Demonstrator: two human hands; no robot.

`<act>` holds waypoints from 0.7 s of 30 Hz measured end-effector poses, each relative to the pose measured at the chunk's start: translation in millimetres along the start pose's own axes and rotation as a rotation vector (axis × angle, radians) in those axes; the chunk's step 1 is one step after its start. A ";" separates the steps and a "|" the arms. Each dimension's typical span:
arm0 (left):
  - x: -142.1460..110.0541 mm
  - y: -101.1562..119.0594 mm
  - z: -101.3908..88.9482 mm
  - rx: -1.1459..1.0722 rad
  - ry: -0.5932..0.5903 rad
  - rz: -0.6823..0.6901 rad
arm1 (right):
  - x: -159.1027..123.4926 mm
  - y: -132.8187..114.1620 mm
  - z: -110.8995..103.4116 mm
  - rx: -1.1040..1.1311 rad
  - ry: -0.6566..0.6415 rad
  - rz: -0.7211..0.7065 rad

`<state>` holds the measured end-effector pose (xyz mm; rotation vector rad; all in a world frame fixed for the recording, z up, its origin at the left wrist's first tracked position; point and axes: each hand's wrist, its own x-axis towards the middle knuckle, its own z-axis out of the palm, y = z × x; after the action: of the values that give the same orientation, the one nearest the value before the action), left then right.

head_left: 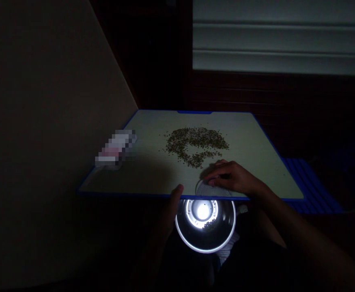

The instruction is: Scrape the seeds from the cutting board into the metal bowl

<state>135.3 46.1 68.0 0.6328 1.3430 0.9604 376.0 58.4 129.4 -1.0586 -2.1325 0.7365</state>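
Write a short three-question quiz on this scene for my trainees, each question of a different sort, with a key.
1. True or false: the shiny bowl stands on top of the board.
2. What colour is the board's edging? (a) red (b) blue (c) yellow
3. Fill in: the pale disc near the board's front edge is under the ____ hand.

Key: 1. False, it is below the front edge. 2. b. 3. right.
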 end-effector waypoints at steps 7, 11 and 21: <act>-11.2 12.2 2.5 0.040 0.040 0.140 | -2.2 -1.8 1.1 0.045 0.111 0.046; -13.7 14.4 5.2 0.066 0.095 0.218 | -2.4 4.0 2.0 -0.125 0.404 0.128; -12.1 12.4 3.1 0.082 0.082 0.209 | -1.8 7.9 1.9 -0.178 0.400 0.040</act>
<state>136.2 42.3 85.2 0.8156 1.4140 1.1133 379.2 60.7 122.1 -1.2286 -1.8580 0.3195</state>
